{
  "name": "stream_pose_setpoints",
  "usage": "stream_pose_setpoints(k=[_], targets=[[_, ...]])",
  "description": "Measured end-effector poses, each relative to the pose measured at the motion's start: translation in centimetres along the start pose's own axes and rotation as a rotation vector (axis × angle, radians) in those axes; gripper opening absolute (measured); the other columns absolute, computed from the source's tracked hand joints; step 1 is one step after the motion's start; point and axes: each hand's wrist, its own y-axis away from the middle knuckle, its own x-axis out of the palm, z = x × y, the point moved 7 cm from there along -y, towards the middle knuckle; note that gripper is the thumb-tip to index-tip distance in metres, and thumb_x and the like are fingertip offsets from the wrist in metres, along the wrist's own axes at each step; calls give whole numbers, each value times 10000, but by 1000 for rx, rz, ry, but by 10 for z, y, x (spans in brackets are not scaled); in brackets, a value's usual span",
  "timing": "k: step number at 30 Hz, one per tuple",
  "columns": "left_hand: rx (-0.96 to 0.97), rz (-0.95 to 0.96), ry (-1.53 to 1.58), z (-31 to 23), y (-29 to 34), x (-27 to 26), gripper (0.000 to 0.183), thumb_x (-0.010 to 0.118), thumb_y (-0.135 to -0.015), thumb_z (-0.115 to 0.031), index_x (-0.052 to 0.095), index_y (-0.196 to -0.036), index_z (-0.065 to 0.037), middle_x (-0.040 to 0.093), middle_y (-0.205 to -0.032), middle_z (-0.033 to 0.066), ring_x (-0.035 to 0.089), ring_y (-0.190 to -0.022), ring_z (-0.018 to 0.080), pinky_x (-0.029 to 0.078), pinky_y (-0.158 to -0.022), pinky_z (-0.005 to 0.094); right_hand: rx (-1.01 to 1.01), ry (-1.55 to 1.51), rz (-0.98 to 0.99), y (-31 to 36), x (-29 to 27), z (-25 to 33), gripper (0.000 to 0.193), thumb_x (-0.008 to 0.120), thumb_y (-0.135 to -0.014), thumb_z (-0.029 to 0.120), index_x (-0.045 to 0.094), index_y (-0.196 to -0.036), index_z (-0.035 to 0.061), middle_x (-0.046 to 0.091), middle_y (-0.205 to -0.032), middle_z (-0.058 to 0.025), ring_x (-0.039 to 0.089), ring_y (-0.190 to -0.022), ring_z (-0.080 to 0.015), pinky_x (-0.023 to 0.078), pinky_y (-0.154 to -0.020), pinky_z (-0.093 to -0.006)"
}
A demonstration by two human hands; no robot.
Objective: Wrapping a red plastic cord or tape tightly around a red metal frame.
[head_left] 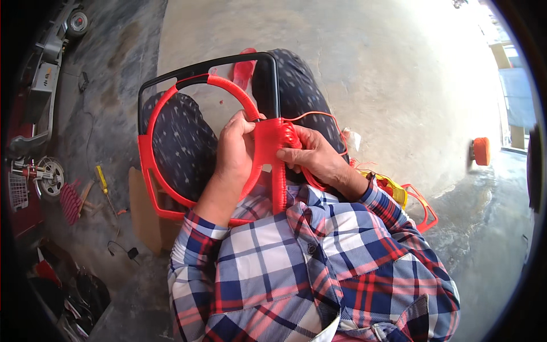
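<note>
A black frame [232,58] with a round ring inside a squared outer bar rests over my lap. Red plastic cord is wound tightly around most of it; bare black shows along the top and at the top of the ring. My left hand [235,149] is closed around the ring beside the wide red woven panel [266,139]. On the panel's other side, my right hand [313,155] pinches a bundle of red cord [290,137], thumb toward the panel. A loose orange-red strand [322,113] loops out past my right knee. Some fingertips of both hands are hidden.
To my right lie a yellow bag [393,191] and another red-wrapped frame [424,211]. A yellow-handled screwdriver [102,179], a pink brush-like piece [72,202] and brown cardboard [145,211] are on the left. An orange block [481,151] stands far right; a wheeled vehicle [51,171] is far left.
</note>
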Motion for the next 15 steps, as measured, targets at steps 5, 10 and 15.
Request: stream_pose_setpoints(k=[5,10,15], targets=[[-34,65,25,3,-10,9,192,442,-792,-78,546,-944,-23,583,-903,80,590,-860,190,484,-819,334,-8,-145,-37,3,-6,1,324,660,-859,122,578,-1161,38,550,-741,46,463,-591,-29,361,-512,-190],[-126,135,39,4,-16,18,202,454,-779,-72,555,-949,-33,589,-914,80,598,-855,198,490,-811,342,-133,-126,-204,22,-43,12,167,588,-908,151,599,-1027,33,491,-659,35,446,-553,-52,338,-499,-194],[-236,200,-27,3,-23,27,229,468,-760,-81,562,-964,-41,589,-914,84,596,-866,208,494,-802,357,-293,-145,-313,10,-51,39,168,586,-944,215,579,-887,57,495,-647,40,450,-566,-51,357,-508,-203]])
